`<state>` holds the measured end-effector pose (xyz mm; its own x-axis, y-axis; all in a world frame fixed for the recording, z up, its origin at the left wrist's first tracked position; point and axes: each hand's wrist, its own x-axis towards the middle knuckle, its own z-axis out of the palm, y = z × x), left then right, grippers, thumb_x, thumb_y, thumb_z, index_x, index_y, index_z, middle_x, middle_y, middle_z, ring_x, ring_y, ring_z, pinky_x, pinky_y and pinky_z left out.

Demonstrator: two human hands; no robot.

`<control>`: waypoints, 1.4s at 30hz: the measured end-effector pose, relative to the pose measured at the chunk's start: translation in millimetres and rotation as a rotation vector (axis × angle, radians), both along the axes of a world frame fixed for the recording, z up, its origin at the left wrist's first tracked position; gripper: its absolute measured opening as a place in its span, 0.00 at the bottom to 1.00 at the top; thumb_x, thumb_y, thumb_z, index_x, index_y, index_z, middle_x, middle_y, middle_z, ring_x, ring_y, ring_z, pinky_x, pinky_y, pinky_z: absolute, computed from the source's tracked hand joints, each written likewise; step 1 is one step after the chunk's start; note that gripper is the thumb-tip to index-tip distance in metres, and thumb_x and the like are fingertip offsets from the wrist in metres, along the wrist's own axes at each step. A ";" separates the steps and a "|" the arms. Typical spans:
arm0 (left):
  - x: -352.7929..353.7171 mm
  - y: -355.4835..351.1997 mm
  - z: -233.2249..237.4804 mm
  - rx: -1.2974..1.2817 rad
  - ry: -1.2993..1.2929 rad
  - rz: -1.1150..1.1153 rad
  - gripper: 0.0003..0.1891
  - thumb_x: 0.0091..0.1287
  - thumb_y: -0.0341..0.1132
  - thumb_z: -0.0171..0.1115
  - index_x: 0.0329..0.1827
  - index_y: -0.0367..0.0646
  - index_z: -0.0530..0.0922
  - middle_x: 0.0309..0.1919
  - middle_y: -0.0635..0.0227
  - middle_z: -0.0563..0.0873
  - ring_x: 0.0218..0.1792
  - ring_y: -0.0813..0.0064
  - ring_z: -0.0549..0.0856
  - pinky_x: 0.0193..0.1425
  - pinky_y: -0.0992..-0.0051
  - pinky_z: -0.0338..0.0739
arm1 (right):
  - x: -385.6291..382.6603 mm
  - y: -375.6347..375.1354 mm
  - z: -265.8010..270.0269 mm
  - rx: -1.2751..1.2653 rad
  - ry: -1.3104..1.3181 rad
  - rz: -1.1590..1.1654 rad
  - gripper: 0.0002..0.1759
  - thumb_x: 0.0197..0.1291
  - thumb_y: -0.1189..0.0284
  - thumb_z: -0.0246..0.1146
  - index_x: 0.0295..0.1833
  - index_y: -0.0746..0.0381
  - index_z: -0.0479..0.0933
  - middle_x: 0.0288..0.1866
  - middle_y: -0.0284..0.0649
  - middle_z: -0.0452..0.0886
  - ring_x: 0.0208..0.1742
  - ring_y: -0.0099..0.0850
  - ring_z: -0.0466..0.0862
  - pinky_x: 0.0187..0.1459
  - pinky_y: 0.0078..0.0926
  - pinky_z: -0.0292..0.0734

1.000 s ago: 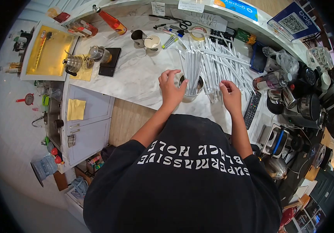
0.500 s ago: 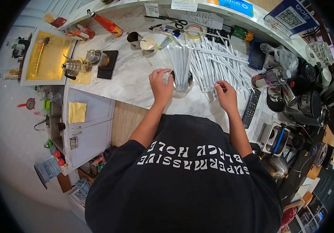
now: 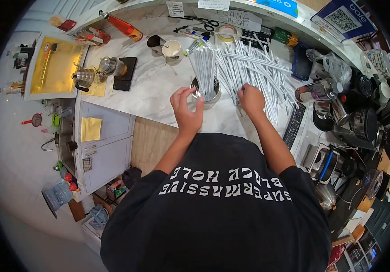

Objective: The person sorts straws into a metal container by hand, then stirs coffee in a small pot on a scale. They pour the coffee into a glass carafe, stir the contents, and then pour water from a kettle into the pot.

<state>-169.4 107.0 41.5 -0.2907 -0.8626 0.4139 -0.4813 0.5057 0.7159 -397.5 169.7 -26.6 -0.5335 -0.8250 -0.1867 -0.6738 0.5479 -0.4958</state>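
Observation:
Paper-wrapped straws [image 3: 204, 68] stand in a shiny metal cup [image 3: 217, 94] near the counter's front edge, leaning toward the back. My left hand [image 3: 187, 111] is at the cup's left side, its fingers and thumb apart and curved, with nothing between them. To the right of the cup lies a large loose pile of white wrapped straws [image 3: 260, 68], spread in many directions. At that pile's near left edge, my right hand [image 3: 251, 100] has its fingers bent and pressed together; whatever they pinch is hidden.
Behind the cup lie pens [image 3: 192, 32], scissors [image 3: 210, 26] and a tape roll [image 3: 227, 32]. A white cup [image 3: 172, 49] and a dark cup [image 3: 155, 44] stand back left. A remote control [image 3: 293, 124] and a bottle [image 3: 315, 92] are at right. A kettle [image 3: 84, 77] stands far left.
My right hand has moved left and away from me to the straw pile's edge, its fingers closing. My left hand has lowered slightly beside the cup, and the straws in the cup lean further left.

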 end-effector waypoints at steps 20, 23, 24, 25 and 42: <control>-79.4 17.5 -78.5 0.926 -0.216 -0.268 0.20 0.76 0.44 0.63 0.59 0.36 0.83 0.51 0.52 0.90 0.54 0.61 0.88 0.60 0.66 0.80 | -94.0 140.9 94.5 -0.010 -0.624 -0.009 0.14 0.64 0.68 0.72 0.33 0.68 0.82 0.25 0.30 0.79 0.28 0.18 0.73 0.32 0.25 0.68; -92.4 17.1 -113.1 0.771 -0.267 -0.078 0.24 0.74 0.50 0.66 0.56 0.34 0.83 0.52 0.47 0.90 0.54 0.51 0.89 0.61 0.60 0.80 | -92.7 155.0 111.0 -0.056 -0.704 -0.086 0.11 0.67 0.70 0.71 0.35 0.66 0.82 0.25 0.25 0.77 0.28 0.16 0.71 0.31 0.23 0.65; -97.7 17.1 -110.2 0.768 -0.296 -0.059 0.23 0.73 0.50 0.66 0.53 0.35 0.84 0.49 0.48 0.91 0.52 0.52 0.90 0.59 0.59 0.81 | -89.6 156.0 111.5 -0.063 -0.709 -0.083 0.10 0.68 0.70 0.71 0.35 0.65 0.82 0.26 0.24 0.77 0.29 0.15 0.71 0.31 0.22 0.65; -102.9 16.3 -107.2 0.764 -0.323 -0.039 0.23 0.72 0.51 0.67 0.51 0.36 0.85 0.46 0.49 0.92 0.49 0.52 0.90 0.57 0.59 0.81 | -86.8 155.9 110.6 -0.070 -0.713 -0.079 0.10 0.68 0.70 0.71 0.36 0.65 0.82 0.27 0.23 0.76 0.29 0.15 0.71 0.32 0.21 0.65; -25.5 32.6 -43.6 0.466 -0.102 -0.153 0.12 0.68 0.41 0.73 0.38 0.39 0.88 0.33 0.60 0.91 0.33 0.61 0.90 0.40 0.62 0.81 | -57.8 140.4 139.5 -0.500 -0.482 -0.305 0.08 0.69 0.71 0.73 0.45 0.66 0.86 0.30 0.22 0.75 0.31 0.12 0.70 0.33 0.17 0.60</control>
